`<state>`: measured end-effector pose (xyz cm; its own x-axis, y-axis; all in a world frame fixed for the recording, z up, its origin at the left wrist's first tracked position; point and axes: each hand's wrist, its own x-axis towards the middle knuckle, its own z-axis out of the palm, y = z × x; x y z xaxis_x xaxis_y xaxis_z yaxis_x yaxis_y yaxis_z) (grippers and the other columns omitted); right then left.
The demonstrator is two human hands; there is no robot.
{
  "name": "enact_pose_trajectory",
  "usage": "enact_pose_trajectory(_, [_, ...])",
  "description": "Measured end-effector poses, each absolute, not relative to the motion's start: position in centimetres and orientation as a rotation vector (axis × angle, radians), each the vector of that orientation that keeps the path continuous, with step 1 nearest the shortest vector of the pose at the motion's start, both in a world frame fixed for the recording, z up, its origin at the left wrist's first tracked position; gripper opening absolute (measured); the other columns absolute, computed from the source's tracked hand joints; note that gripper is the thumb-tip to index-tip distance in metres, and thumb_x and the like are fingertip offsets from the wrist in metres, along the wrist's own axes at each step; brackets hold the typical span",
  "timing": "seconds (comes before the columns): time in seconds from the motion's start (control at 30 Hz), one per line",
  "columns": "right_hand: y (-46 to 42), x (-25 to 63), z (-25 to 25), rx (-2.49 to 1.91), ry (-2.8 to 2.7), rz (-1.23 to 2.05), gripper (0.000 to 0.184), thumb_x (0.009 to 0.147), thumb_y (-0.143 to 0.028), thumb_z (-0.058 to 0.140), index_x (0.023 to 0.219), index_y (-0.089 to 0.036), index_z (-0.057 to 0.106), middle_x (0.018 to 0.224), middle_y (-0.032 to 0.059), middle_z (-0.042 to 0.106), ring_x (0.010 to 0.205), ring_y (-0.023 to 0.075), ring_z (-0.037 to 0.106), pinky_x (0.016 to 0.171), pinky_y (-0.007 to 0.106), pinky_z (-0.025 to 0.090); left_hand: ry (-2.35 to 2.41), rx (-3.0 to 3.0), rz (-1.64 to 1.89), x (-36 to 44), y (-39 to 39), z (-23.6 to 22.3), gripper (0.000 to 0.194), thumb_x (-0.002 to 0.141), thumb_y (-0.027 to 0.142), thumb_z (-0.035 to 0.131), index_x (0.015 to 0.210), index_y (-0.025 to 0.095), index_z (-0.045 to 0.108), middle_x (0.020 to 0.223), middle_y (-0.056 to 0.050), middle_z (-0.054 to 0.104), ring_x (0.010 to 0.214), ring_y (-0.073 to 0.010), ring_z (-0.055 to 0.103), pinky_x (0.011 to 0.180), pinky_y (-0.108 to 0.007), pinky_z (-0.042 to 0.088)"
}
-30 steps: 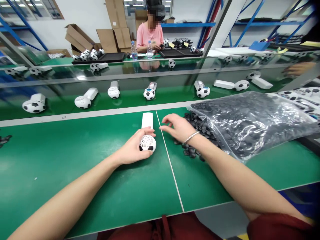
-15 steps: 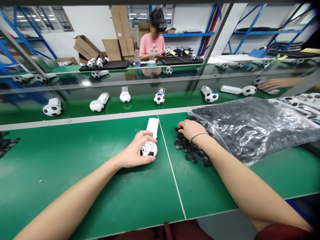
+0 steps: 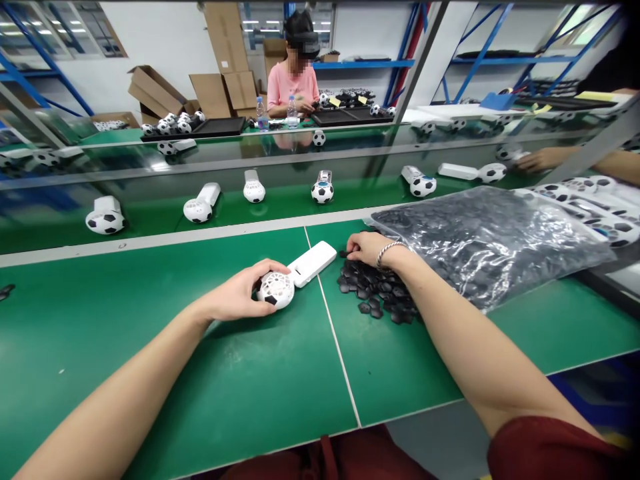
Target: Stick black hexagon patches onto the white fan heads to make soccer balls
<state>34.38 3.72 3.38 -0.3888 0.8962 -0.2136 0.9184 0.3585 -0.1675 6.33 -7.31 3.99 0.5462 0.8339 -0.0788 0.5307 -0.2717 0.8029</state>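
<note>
My left hand (image 3: 240,291) is closed around the round head of a white handheld fan (image 3: 278,289) styled like a football, with black patches on its side. The fan's white handle (image 3: 314,263) points away to the upper right, across the seam in the table. At the far left edge of a pile of black pentagon pieces (image 3: 373,287), my right hand (image 3: 367,248) has its fingertips pinched together. A dark piece shows at those fingertips, partly hidden by them.
A clear plastic bag (image 3: 480,240) full of black pieces lies right of the pile. Beyond the table edge, several football fans (image 3: 323,190) sit on a green belt (image 3: 280,212). White football parts (image 3: 600,200) are stacked at right, near another person's hand (image 3: 540,160). A person (image 3: 293,87) sits opposite.
The fan has turned clockwise in my left hand, its handle swinging to the right. My right hand's fingers have drawn together at the pile's edge. The view has shifted slightly.
</note>
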Motion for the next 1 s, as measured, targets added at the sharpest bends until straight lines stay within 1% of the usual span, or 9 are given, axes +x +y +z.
enact_pose_trajectory(0.1, [3.5, 34.6, 3.2, 1.705, 2.535, -0.394, 0.010, 0.075, -0.020, 0.063, 0.084, -0.018, 0.062, 0.085, 0.0035, 0.066, 0.075, 0.0158, 0.059, 0.064, 0.023, 0.042, 1.111, 1.956, 0.470, 6.3, -7.4, 3.9, 0.055, 0.067, 0.021, 0.060, 0.120, 0.023, 0.042, 0.120, -0.005, 0.047, 0.106, -0.0215, 0.050, 0.091, -0.034, 0.042])
enact_pose_trajectory(0.2, [2.9, 34.6, 3.4, 1.717, 2.568, -0.388, 0.014, 0.076, -0.017, 0.060, 0.090, -0.017, 0.062, 0.081, 0.0038, 0.066, 0.074, 0.0169, 0.059, 0.064, 0.024, 0.042, 1.143, 1.978, 0.461, 6.4, -7.5, 4.1, 0.055, 0.068, 0.020, 0.059, 0.120, 0.023, 0.041, 0.122, -0.005, 0.044, 0.108, -0.0212, 0.048, 0.092, -0.034, 0.041])
enact_pose_trajectory(0.33, [1.3, 33.6, 4.7, 1.650, 2.706, -0.390, 0.011, 0.080, -0.017, 0.055, 0.086, -0.018, 0.065, 0.089, 0.0044, 0.065, 0.081, 0.0171, 0.058, 0.074, 0.026, 0.042, 1.185, 2.019, 0.451, 6.8, -7.7, 4.3, 0.054, 0.069, 0.021, 0.058, 0.120, 0.025, 0.041, 0.124, -0.004, 0.042, 0.109, -0.0208, 0.047, 0.092, -0.033, 0.040])
enact_pose_trajectory(0.4, [0.1, 32.6, 5.4, 1.542, 2.880, -0.483, 0.010, 0.081, -0.016, 0.055, 0.084, -0.018, 0.065, 0.090, 0.0036, 0.064, 0.083, 0.0154, 0.057, 0.077, 0.024, 0.041, 1.249, 2.043, 0.460, 7.1, -7.9, 4.4, 0.054, 0.068, 0.025, 0.060, 0.119, 0.023, 0.042, 0.123, -0.005, 0.042, 0.109, -0.0217, 0.046, 0.094, -0.034, 0.038])
enact_pose_trajectory(0.5, [-1.5, 31.0, 5.5, 1.323, 3.100, -0.736, 0.007, 0.078, -0.012, 0.059, 0.082, -0.016, 0.063, 0.080, 0.0021, 0.064, 0.077, 0.0135, 0.057, 0.072, 0.023, 0.042, 1.362, 2.077, 0.432, 7.5, -8.1, 4.6, 0.054, 0.067, 0.030, 0.062, 0.117, 0.022, 0.045, 0.116, -0.005, 0.045, 0.105, -0.0230, 0.047, 0.092, -0.036, 0.039])
enact_pose_trajectory(0.57, [-2.4, 30.0, 5.0, 1.177, 3.170, -0.876, 0.009, 0.076, -0.009, 0.060, 0.080, -0.016, 0.063, 0.077, 0.0007, 0.064, 0.075, 0.0126, 0.057, 0.070, 0.023, 0.043, 1.370, 2.090, 0.396, 7.6, -8.1, 4.7, 0.055, 0.067, 0.029, 0.062, 0.118, 0.022, 0.045, 0.113, -0.005, 0.047, 0.102, -0.0228, 0.049, 0.090, -0.036, 0.040])
enact_pose_trajectory(0.7, [-3.4, 28.9, 3.9, 0.916, 3.283, -1.121, 0.007, 0.077, -0.010, 0.060, 0.078, -0.016, 0.062, 0.076, 0.0006, 0.064, 0.073, 0.0114, 0.058, 0.071, 0.024, 0.045, 1.259, 2.086, 0.402, 7.3, -8.0, 4.8, 0.056, 0.067, 0.024, 0.059, 0.120, 0.023, 0.044, 0.116, -0.003, 0.048, 0.105, -0.0216, 0.048, 0.092, -0.033, 0.039])
enact_pose_trajectory(0.83, [-3.9, 28.2, 3.1, 0.739, 3.397, -1.196, 0.005, 0.077, -0.012, 0.061, 0.077, -0.016, 0.063, 0.079, 0.0023, 0.065, 0.076, 0.0124, 0.058, 0.072, 0.025, 0.046, 1.237, 2.066, 0.435, 7.4, -8.0, 4.6, 0.055, 0.066, 0.021, 0.057, 0.120, 0.023, 0.044, 0.116, -0.003, 0.048, 0.105, -0.0217, 0.048, 0.090, -0.033, 0.040])
enact_pose_trajectory(1.0, [-4.1, 27.6, 2.6, 0.764, 3.403, -1.152, 0.003, 0.076, -0.013, 0.063, 0.076, -0.016, 0.064, 0.077, 0.0023, 0.066, 0.075, 0.0137, 0.059, 0.071, 0.026, 0.045, 1.297, 2.059, 0.481, 8.0, -8.2, 4.4, 0.051, 0.066, 0.029, 0.062, 0.114, 0.023, 0.047, 0.111, -0.004, 0.050, 0.101, -0.0227, 0.050, 0.087, -0.036, 0.042])
